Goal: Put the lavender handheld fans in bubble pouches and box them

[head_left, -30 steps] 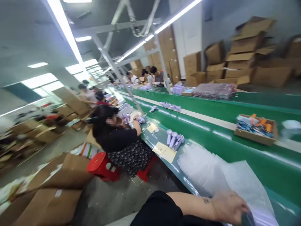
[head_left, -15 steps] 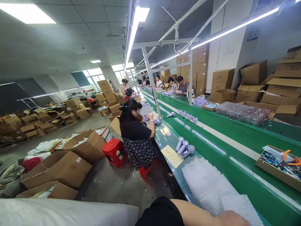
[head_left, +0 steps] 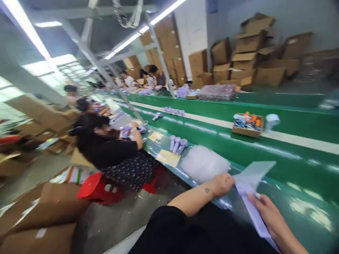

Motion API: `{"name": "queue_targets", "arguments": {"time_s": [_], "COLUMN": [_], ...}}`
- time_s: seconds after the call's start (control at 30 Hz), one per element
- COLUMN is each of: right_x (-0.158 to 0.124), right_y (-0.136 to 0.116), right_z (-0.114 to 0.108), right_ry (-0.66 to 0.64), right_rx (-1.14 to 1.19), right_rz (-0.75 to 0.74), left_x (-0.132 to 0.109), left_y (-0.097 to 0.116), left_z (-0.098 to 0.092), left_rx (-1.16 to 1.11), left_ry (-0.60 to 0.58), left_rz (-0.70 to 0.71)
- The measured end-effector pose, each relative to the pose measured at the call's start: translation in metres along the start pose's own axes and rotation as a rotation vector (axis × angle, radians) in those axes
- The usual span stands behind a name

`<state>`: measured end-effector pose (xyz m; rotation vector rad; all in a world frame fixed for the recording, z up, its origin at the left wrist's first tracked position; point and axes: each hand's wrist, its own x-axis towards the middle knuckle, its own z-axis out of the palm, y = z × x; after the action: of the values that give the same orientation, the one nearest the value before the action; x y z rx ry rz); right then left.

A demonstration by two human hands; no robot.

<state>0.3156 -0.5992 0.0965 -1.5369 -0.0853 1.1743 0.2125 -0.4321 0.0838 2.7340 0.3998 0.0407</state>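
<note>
- Right hand, nearest the camera: fingers stretched along a long lilac box, thumb pressing its upper end. The box lies slanted at the near edge of the green bench.
- Left hand: closed in a pinch on the mouth of a clear bubble-wrap bag, right at the top end of the lilac box. Bag fans out up and to the right, over the bench. Frame is motion-blurred; cannot tell whether the box tip is inside the bag.
- Just left of that hand: a heap of more bubble-wrap bags lying on the bench.
- Beyond the heap: a yellow paper note, then a cluster of lilac handheld fans lying side by side.
- Seated at the next station: a person in a black top on a red stool, hands on the bench.
- Floor, left: open cardboard cartons.
- Mid-belt, right: a shallow cardboard tray with orange-handled tools, on the pale strip.
- Far: more people along the line, stacked cartons against the wall.
</note>
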Motion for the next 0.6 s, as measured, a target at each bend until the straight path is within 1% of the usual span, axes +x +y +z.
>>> {"name": "queue_targets", "arguments": {"time_s": [0.03, 0.1, 0.13, 0.2, 0.27, 0.3, 0.33, 0.43, 0.53, 0.57, 0.6], "right_x": [-0.002, 0.000, 0.002, 0.007, 0.009, 0.009, 0.008, 0.000, -0.015, -0.022, -0.029], "right_y": [-0.002, -0.004, -0.004, 0.000, 0.009, 0.014, 0.018, 0.024, 0.012, 0.006, -0.002], "right_z": [0.002, 0.006, 0.007, 0.004, 0.000, -0.003, -0.005, -0.019, -0.046, -0.058, -0.069], "right_ry": [0.029, 0.100, 0.141, 0.199, 0.226, 0.227, 0.223, 0.197, 0.201, 0.216, 0.235], "right_rx": [0.042, 0.114, 0.130, 0.138, 0.137, 0.133, 0.123, 0.058, -0.041, -0.071, -0.095], "right_rz": [0.013, -0.005, -0.008, 0.011, 0.053, 0.076, 0.097, 0.144, 0.128, 0.097, 0.054], "left_x": [0.002, 0.005, 0.005, 0.004, 0.004, 0.006, 0.009, 0.025, 0.041, 0.045, 0.049], "left_y": [0.001, 0.008, 0.014, 0.028, 0.042, 0.047, 0.052, 0.061, 0.069, 0.072, 0.075], "left_z": [0.003, 0.011, 0.015, 0.018, 0.015, 0.011, 0.006, -0.009, -0.020, -0.023, -0.026], "left_rx": [-0.022, -0.067, -0.085, -0.118, -0.165, -0.201, -0.237, -0.303, -0.325, -0.366, -0.419], "left_ry": [0.026, 0.036, 0.027, -0.024, -0.115, -0.175, -0.239, -0.400, -0.574, -0.635, -0.673], "left_rz": [-0.097, -0.196, -0.204, -0.137, -0.022, 0.008, 0.014, -0.043, -0.022, -0.038, -0.060]}}
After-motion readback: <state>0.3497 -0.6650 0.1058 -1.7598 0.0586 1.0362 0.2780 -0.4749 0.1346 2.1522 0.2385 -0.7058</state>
